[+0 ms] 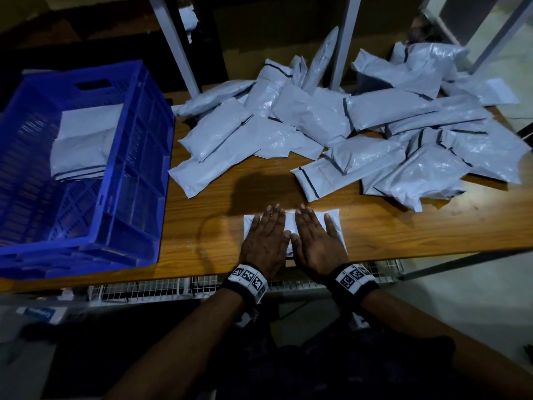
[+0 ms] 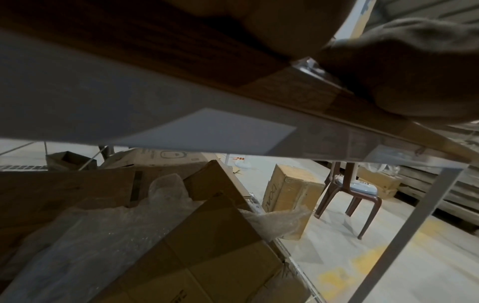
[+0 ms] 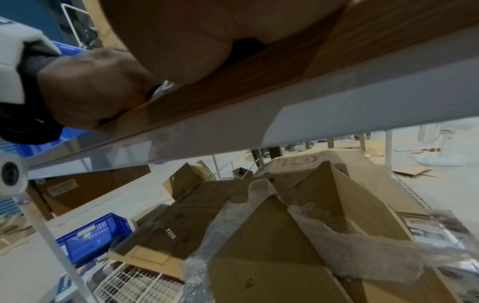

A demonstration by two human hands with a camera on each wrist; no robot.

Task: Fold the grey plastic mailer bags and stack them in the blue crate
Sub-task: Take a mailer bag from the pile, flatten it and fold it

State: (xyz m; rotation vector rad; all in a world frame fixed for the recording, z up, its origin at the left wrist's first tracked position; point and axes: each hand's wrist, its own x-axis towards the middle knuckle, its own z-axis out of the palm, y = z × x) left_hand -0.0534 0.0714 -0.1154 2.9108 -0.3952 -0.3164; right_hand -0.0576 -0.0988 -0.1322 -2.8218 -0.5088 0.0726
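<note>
Dim overall; light is falling from above, casting a dark head shadow on the table (image 1: 202, 215). Wide-angle edges are bending. Wrist views are showing blurred, murky close foregrounds.

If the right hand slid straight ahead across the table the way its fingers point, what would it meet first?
Probably the mailer with the dark stripe, the nearest of the loose pile. The right hand lies flat on the folded mailer, with bare table ahead first; depth is uncertain.

Both forearms bare — each wrist carries a black band (image 1: 248, 280) faced with white tags printed in black square-code markers (image 1: 352, 276).
</note>
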